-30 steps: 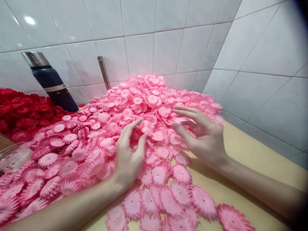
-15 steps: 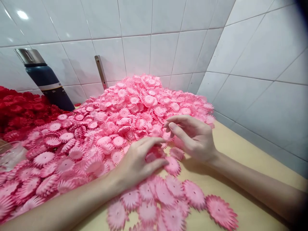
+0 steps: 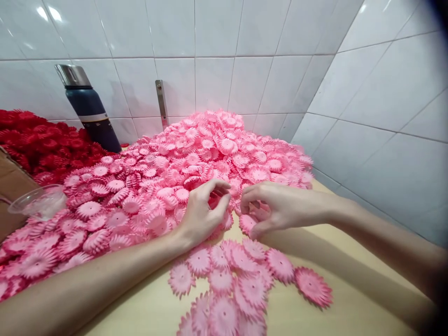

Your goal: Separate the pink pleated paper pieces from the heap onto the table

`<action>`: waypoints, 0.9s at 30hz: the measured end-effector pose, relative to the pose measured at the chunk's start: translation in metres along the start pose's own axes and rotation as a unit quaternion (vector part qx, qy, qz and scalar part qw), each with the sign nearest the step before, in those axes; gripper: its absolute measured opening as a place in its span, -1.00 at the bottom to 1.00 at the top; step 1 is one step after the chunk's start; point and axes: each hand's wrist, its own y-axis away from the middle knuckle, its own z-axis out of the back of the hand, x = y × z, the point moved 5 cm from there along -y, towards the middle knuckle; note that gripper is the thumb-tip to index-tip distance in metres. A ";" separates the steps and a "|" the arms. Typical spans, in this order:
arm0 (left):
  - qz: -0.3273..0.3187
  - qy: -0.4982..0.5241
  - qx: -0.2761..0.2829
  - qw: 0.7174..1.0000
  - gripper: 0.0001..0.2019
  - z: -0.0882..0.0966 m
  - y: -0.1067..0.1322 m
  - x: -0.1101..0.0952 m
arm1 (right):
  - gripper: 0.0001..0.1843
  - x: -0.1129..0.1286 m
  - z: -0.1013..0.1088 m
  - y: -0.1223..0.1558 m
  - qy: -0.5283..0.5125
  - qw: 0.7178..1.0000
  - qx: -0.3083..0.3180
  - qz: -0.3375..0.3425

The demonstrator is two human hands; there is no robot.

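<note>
My left hand [image 3: 206,210] rests at the near edge of a big heap of pink petal discs [image 3: 227,147]. Its fingers curve forward, the thumb stands apart from them, and no disc shows clearly in its grasp. Opposite it, my right hand [image 3: 276,207] reaches in low over the table with bent fingers and thumb apart. Between that thumb and the fingers a pale pink disc [image 3: 247,224] shows, lying on the table. Nearer to me lies a loose cluster of flat, frilled pink discs [image 3: 221,281], each with a small centre hole. A darker pink disc [image 3: 313,286] lies to its right.
A dark blue bottle [image 3: 93,112] with a steel cap leans by the tiled wall [image 3: 213,84]. Red petal pieces [image 3: 52,144] are heaped at the left, near a cardboard box [image 3: 14,186] and a clear plastic cup [image 3: 45,203]. A metal bracket [image 3: 161,102] stands against the wall.
The view has turned left, bringing the box and cup into sight. My right hand has come down towards the table, its fingers now around the loose disc; my left hand has shifted slightly forward.
</note>
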 end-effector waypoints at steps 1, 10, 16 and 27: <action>0.003 0.004 -0.004 1.000 -0.91 0.000 0.000 0.000 | -0.88 0.001 0.000 0.000 0.014 1.000 0.006 -0.007; -0.054 0.075 0.030 0.995 -0.64 0.000 0.001 -0.007 | -0.77 -0.010 0.013 0.004 -0.250 0.963 -0.094 -0.035; -0.044 0.089 0.033 0.995 -0.64 -0.002 0.003 -0.003 | -0.72 -0.001 0.004 0.010 -0.193 0.976 -0.086 -0.059; 0.010 0.178 -0.053 0.983 -0.62 0.003 -0.002 0.009 | -0.88 0.004 -0.019 0.071 -0.079 0.964 0.149 -0.206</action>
